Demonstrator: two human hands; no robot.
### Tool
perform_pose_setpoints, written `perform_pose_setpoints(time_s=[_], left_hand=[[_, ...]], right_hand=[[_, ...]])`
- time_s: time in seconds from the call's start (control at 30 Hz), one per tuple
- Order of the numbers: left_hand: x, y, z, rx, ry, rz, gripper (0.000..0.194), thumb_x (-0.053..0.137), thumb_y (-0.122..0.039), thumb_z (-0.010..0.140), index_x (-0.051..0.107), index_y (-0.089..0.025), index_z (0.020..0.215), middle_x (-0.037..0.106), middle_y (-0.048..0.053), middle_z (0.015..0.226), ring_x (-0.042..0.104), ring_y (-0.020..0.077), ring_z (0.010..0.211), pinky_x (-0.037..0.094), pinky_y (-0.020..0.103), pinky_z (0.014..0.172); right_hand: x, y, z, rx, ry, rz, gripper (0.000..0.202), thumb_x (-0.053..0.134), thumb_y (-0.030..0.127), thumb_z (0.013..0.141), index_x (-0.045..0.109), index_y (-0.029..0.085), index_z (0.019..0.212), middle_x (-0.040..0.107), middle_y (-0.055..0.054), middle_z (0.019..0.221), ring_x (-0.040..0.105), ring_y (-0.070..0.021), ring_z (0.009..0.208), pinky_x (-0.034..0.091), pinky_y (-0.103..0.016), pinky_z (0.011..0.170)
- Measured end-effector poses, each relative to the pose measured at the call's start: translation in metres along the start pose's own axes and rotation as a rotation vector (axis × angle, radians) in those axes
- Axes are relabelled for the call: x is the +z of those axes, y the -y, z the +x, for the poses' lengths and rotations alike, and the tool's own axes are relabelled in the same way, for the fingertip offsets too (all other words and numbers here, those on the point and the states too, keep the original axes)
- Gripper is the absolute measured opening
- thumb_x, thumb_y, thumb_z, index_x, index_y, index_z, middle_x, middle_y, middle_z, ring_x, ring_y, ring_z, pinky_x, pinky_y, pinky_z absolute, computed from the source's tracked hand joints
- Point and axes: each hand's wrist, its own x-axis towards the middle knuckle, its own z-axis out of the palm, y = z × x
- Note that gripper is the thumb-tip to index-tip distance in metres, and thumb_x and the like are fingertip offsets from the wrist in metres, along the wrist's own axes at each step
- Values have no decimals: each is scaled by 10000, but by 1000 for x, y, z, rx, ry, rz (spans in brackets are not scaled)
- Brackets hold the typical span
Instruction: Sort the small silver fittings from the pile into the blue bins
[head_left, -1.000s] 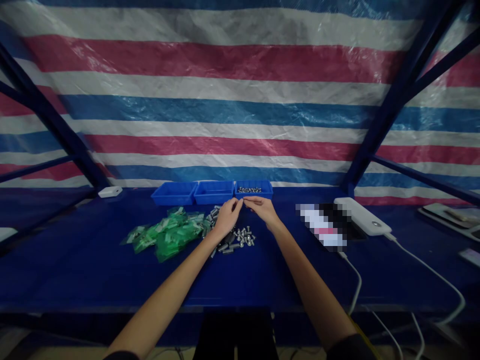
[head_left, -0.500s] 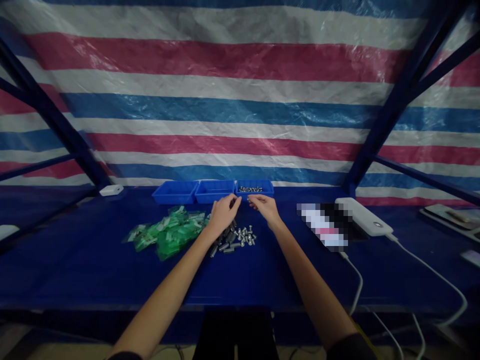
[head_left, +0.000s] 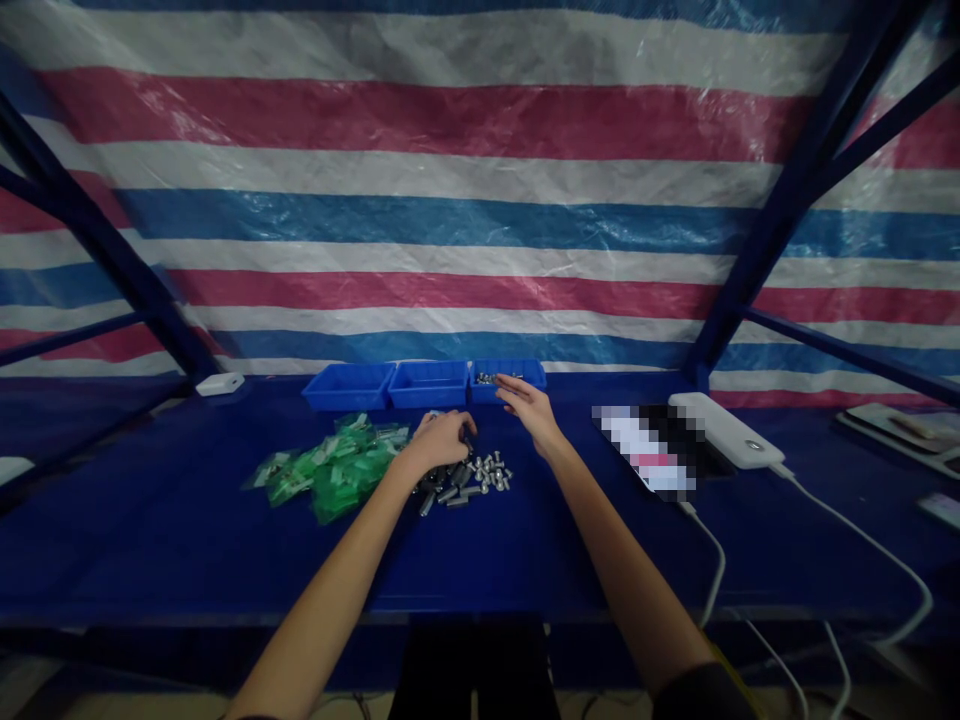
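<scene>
My left hand [head_left: 442,440] is bent down over a pile of dark metal cylinders [head_left: 448,492], its fingers curled. A dark piece shows by the fingertips, but what they grip is hidden. Beside the pile lie loose silver screws [head_left: 495,472] with round heads. My right hand [head_left: 531,412] is raised at the front of the right blue bin [head_left: 534,374], fingers stretched out, with nothing seen in it. Small metal parts [head_left: 487,379] lie in that bin, partly covered by the fingers. Left of my left hand is a heap of green plastic packets [head_left: 341,468].
Two more blue bins, a left one [head_left: 346,401] and a middle one [head_left: 429,397], stand along the back of the blue table [head_left: 225,540]. To the right lie a phone [head_left: 649,455] and a white power bank [head_left: 726,432] with cables. A white box [head_left: 220,384] sits back left.
My left hand has dropped from near the bins onto the cylinder pile. My right hand has opened its pinch and stretched its fingers towards the right bin.
</scene>
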Motion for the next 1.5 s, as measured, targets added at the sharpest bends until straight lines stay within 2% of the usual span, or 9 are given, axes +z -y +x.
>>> perform_pose_setpoints(time_s=[0.1, 0.33, 0.5, 0.7, 0.83, 0.97, 1.23, 1.43, 1.5], left_hand=[[2, 1, -1, 1, 3, 14, 381, 468, -90, 643, 602, -225, 973, 650, 38, 914, 582, 219, 942, 333, 374, 888], [7, 4, 4, -50, -31, -50, 198, 536, -171, 745, 668, -237, 877, 694, 23, 857, 613, 207, 910, 349, 346, 892], [9, 8, 11, -44, -168, -149, 172, 606, -166, 708, 700, -220, 842, 717, 38, 855, 640, 210, 872, 428, 297, 788], [8, 4, 17, -37, -476, -625, 210, 630, -252, 698, 702, -191, 886, 719, 43, 807, 646, 178, 731, 484, 290, 727], [15, -2, 20, -91, -483, -1065, 299, 680, -300, 636, 691, -134, 884, 714, 80, 848, 654, 192, 782, 501, 298, 743], [22, -8, 21, -182, -481, -1277, 393, 726, -353, 580, 681, -125, 897, 708, 73, 819, 643, 181, 787, 492, 298, 759], [27, -16, 21, -217, -499, -1205, 318, 639, -377, 672, 631, -130, 873, 655, 22, 722, 594, 130, 658, 478, 256, 651], [27, -15, 22, -223, -523, -1011, 227, 526, -310, 755, 600, -143, 889, 628, 17, 757, 578, 127, 677, 472, 264, 664], [28, -13, 22, -181, -517, -880, 186, 520, -265, 750, 603, -154, 874, 619, 7, 746, 575, 129, 694, 467, 267, 688]], right_hand=[[-1, -1, 0, -6, -16, -9, 327, 646, 335, 693, 677, 223, 998, 659, -49, 1101, 619, -199, 967, 485, -279, 730], [0, 0, -1, 3, -41, -54, 282, 636, 345, 693, 697, 221, 939, 691, -44, 996, 639, -183, 878, 476, -254, 670], [1, 2, -2, 35, -62, -98, 248, 618, 318, 714, 703, 209, 920, 702, -46, 929, 648, -178, 847, 476, -250, 660], [4, -1, -8, 103, 90, -147, 268, 635, 363, 722, 704, 173, 898, 709, -64, 875, 663, -170, 768, 485, -246, 632], [9, -3, -11, 95, 172, -98, 334, 649, 434, 703, 705, 162, 889, 710, -63, 790, 665, -170, 737, 493, -262, 654], [9, -3, -10, 100, 154, -63, 397, 661, 468, 676, 708, 140, 896, 704, -70, 758, 648, -156, 721, 484, -266, 682], [7, -6, -9, 104, 162, -39, 368, 706, 415, 630, 710, 152, 887, 707, -60, 791, 646, -140, 698, 501, -261, 683], [-7, -16, 1, -32, -108, -343, 283, 692, 373, 635, 710, 133, 783, 692, -65, 670, 656, -191, 671, 523, -315, 695], [-10, -15, 4, -81, -164, -349, 290, 681, 356, 647, 707, 141, 840, 703, -70, 726, 666, -200, 724, 523, -325, 748]])
